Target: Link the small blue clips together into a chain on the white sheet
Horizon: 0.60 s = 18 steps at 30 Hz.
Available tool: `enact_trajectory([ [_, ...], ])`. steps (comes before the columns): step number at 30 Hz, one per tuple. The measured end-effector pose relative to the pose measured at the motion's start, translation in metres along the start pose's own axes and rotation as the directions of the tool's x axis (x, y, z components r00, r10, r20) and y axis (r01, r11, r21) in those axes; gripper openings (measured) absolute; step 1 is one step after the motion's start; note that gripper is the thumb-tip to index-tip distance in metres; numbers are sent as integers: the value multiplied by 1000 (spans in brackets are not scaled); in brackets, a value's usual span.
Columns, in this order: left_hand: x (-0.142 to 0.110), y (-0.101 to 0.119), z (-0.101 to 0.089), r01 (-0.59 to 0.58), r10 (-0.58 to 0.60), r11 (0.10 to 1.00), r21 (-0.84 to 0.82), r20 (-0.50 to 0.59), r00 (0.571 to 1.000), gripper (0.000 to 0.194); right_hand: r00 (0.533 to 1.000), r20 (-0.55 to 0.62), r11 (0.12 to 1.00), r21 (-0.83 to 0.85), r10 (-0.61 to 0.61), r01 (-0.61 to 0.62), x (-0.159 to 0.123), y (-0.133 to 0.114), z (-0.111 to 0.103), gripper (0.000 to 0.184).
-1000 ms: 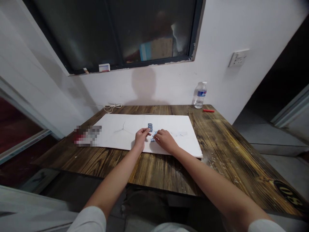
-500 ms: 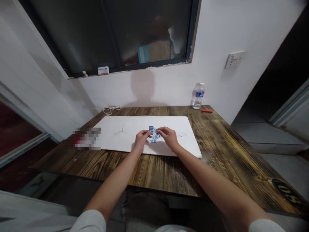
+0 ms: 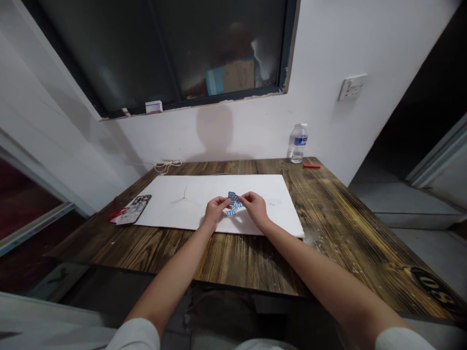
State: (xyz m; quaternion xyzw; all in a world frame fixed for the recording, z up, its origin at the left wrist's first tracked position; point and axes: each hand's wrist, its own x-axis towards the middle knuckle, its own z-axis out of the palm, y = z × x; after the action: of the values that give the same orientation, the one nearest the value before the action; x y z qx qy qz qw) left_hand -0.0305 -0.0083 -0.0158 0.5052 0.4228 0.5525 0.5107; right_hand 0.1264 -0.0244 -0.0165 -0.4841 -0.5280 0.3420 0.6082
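Right hand point(image 3: 255, 208) raised toward left hand point(image 3: 213, 212); both pinch blue pieces point(image 3: 232, 197) above white board point(image 3: 257, 182); phone point(image 3: 137, 210) left, bottle point(image 3: 299, 144) behind.

On the near side of the wooden table point(image 3: 255, 265), the person is wearing plain white sleeves: the left sleeve point(image 3: 136, 333) is ending in a rounded hem and showing soft creases, while the right sleeve point(image 3: 401, 339) is showing the same pale cloth. Between them, also nearer than the table's edge, a curved patch of whitish fabric point(image 3: 265, 344) is peeking up (too little is showing to tell which part of the clothing). Over the table, both bare forearms are tapering to slim wrists and uncovered hands.
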Motion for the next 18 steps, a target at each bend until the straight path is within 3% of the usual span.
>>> enact_trajectory([
  [3,1,-1,-1,-9,9,1000,-11,-28,1000,26,999,8,988,147,48,-48,2,-1,1,28],
  [7,3,-3,-2,-17,16,999,-31,-35,999,26,986,107,912,378,129,-160,2,-2,3,29],
  [11,3,-4,-2,-7,6,1000,-24,-41,999,27,970,195,905,370,144,-209,0,-3,4,28],
  [18,5,-7,-3,6,-7,1000,-28,-43,999,29,973,196,928,326,117,-178,-1,0,5,28],
])
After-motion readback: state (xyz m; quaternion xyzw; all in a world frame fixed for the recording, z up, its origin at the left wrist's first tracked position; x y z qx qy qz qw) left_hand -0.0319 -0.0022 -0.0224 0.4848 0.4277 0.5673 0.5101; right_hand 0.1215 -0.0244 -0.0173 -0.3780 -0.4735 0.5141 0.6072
